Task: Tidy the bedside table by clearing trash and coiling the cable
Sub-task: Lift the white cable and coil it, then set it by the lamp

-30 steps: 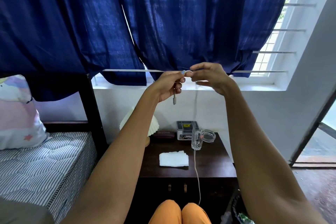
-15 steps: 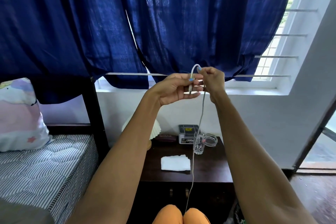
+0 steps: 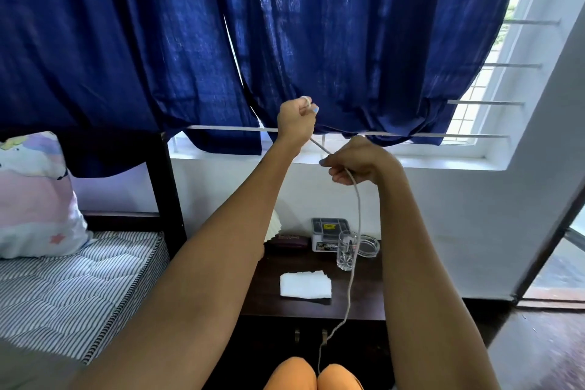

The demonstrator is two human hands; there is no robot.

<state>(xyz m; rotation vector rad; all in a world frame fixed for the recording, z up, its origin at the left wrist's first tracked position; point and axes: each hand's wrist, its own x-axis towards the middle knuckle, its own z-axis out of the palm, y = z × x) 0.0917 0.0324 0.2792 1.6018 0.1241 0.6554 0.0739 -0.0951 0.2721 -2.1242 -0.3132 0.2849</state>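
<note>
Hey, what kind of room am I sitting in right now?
Most likely a bedroom. A bed with a striped mattress and a pillow stands on the left, a dark bedside table sits ahead of you, and blue curtains cover the window.

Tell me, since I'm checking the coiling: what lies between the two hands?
In the head view, a short taut stretch of the white cable runs from the raised left hand down to the right hand; nothing else lies between them.
</note>
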